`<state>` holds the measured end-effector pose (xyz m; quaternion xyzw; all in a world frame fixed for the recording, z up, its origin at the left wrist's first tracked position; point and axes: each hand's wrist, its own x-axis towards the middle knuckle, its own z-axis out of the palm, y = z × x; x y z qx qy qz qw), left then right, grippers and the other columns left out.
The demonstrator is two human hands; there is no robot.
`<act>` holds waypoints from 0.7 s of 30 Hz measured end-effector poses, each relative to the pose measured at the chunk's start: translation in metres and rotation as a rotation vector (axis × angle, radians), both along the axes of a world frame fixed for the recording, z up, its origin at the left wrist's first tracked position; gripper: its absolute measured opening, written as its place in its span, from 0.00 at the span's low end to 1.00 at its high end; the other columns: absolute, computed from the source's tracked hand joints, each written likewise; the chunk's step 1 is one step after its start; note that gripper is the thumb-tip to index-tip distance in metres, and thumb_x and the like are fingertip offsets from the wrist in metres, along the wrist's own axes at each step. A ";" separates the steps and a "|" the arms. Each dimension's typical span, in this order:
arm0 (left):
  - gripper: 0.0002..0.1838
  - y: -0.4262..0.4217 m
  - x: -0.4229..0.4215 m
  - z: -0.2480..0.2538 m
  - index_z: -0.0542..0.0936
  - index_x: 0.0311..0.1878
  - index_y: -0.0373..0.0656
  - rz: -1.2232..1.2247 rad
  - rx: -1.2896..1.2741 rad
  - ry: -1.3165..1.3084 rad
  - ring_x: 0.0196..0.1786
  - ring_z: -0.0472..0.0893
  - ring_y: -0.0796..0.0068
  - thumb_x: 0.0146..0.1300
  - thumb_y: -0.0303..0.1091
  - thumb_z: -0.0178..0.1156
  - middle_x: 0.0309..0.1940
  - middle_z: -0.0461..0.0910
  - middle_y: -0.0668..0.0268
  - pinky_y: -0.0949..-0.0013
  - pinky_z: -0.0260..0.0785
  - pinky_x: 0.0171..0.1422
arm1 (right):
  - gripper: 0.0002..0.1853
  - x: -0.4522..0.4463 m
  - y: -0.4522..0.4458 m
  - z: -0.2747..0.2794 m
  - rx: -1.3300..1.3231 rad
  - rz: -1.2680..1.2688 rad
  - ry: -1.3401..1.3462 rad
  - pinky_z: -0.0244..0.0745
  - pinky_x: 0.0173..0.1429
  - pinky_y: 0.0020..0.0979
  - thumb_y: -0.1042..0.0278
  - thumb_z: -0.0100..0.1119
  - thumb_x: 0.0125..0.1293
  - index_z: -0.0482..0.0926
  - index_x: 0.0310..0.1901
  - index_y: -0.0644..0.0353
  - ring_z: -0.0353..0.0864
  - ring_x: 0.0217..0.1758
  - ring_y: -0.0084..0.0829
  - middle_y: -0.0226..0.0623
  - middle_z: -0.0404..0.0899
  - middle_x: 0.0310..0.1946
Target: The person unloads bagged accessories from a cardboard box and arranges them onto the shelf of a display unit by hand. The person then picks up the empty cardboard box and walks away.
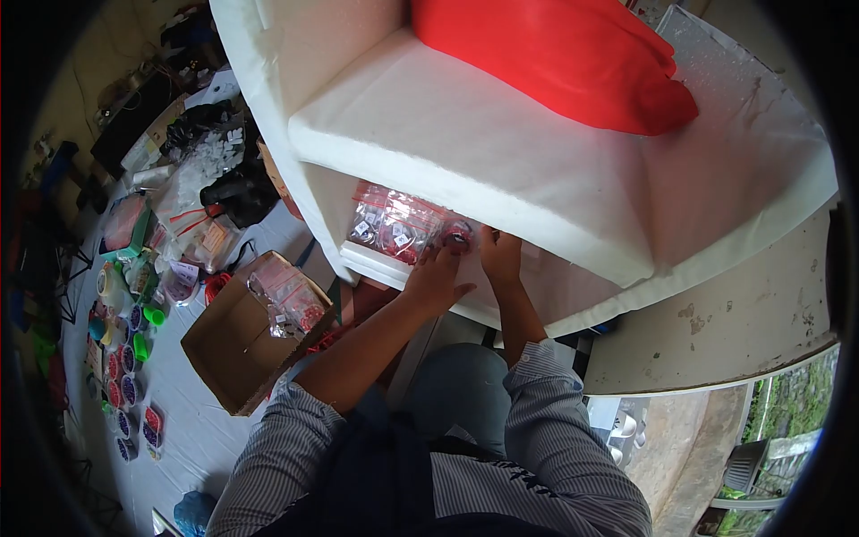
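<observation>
Both hands reach into the lower compartment of a white cloth-covered shelf (465, 170). My left hand (436, 279) lies at the compartment's front edge, fingers spread against a small clear packet with red and dark contents (458, 236). Just to the right, my right hand (501, 255) is raised beside that packet; its fingers are curled and partly in shade, and whether they hold anything is hidden. Left of the packet, clear zip bags with red strips (399, 225) and small white labels lie side by side.
An open cardboard box (234, 336) holding more clear bags (288, 297) stands at lower left. Beyond it, small tubs of beads (130, 389), green containers and black plastic bags (240, 190) cover a pale sheet. Red cloth (564, 58) lies on the upper shelf.
</observation>
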<state>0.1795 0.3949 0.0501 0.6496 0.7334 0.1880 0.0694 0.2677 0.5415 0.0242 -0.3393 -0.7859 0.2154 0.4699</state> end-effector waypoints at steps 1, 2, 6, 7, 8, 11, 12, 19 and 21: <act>0.38 0.000 0.002 0.005 0.65 0.60 0.34 -0.001 -0.002 -0.002 0.65 0.61 0.52 0.62 0.61 0.48 0.59 0.62 0.51 0.54 0.46 0.73 | 0.10 0.000 -0.003 0.005 0.007 0.013 0.055 0.68 0.29 0.29 0.68 0.56 0.62 0.76 0.36 0.69 0.73 0.22 0.23 0.37 0.76 0.21; 0.40 0.001 0.003 0.011 0.63 0.61 0.32 0.031 -0.060 -0.031 0.66 0.61 0.52 0.61 0.62 0.48 0.60 0.62 0.50 0.56 0.46 0.74 | 0.10 0.001 -0.006 0.011 0.016 0.025 0.110 0.68 0.29 0.28 0.68 0.56 0.62 0.76 0.35 0.69 0.73 0.22 0.24 0.37 0.76 0.21; 0.42 0.002 0.007 0.008 0.58 0.64 0.29 0.103 -0.061 -0.026 0.68 0.59 0.53 0.61 0.59 0.51 0.64 0.59 0.47 0.58 0.46 0.74 | 0.10 0.019 -0.045 0.044 -0.386 -0.025 -0.044 0.73 0.38 0.35 0.65 0.57 0.60 0.78 0.37 0.64 0.79 0.32 0.40 0.45 0.78 0.29; 0.42 0.003 0.006 0.004 0.58 0.64 0.29 0.104 -0.062 -0.027 0.68 0.59 0.53 0.61 0.59 0.51 0.64 0.59 0.47 0.58 0.46 0.74 | 0.11 0.024 -0.047 0.034 -0.347 0.055 -0.143 0.73 0.36 0.34 0.63 0.58 0.60 0.77 0.37 0.63 0.79 0.30 0.37 0.43 0.78 0.27; 0.41 0.004 0.006 0.000 0.57 0.65 0.29 0.099 -0.042 -0.022 0.69 0.58 0.53 0.61 0.56 0.52 0.65 0.57 0.47 0.58 0.46 0.74 | 0.11 0.027 -0.046 0.025 -0.307 0.134 -0.241 0.73 0.35 0.32 0.62 0.58 0.61 0.77 0.36 0.61 0.79 0.28 0.34 0.41 0.77 0.26; 0.38 0.006 0.008 -0.016 0.55 0.66 0.31 0.083 0.023 -0.025 0.67 0.60 0.49 0.60 0.48 0.53 0.67 0.54 0.45 0.54 0.48 0.73 | 0.12 0.024 -0.043 0.010 -0.315 0.215 -0.168 0.73 0.36 0.32 0.60 0.57 0.61 0.78 0.41 0.59 0.79 0.29 0.35 0.41 0.79 0.28; 0.37 0.005 0.008 -0.015 0.54 0.67 0.32 0.075 0.074 -0.030 0.64 0.63 0.44 0.60 0.44 0.53 0.67 0.52 0.44 0.51 0.51 0.71 | 0.12 0.021 -0.043 0.011 -0.316 0.217 -0.167 0.73 0.36 0.32 0.60 0.57 0.61 0.78 0.41 0.59 0.79 0.29 0.35 0.41 0.79 0.28; 0.37 0.009 0.008 -0.012 0.54 0.67 0.32 0.080 0.057 0.011 0.67 0.60 0.49 0.60 0.44 0.53 0.67 0.52 0.47 0.52 0.49 0.72 | 0.17 0.000 -0.031 0.019 -0.382 0.336 -0.166 0.72 0.39 0.27 0.62 0.55 0.63 0.76 0.51 0.61 0.78 0.32 0.29 0.40 0.80 0.33; 0.37 0.011 0.007 -0.016 0.54 0.67 0.32 0.082 0.037 0.037 0.69 0.57 0.52 0.61 0.46 0.52 0.67 0.52 0.48 0.53 0.47 0.73 | 0.16 -0.005 -0.021 0.014 -0.379 0.382 -0.203 0.72 0.40 0.24 0.67 0.54 0.64 0.75 0.52 0.61 0.77 0.32 0.23 0.35 0.80 0.32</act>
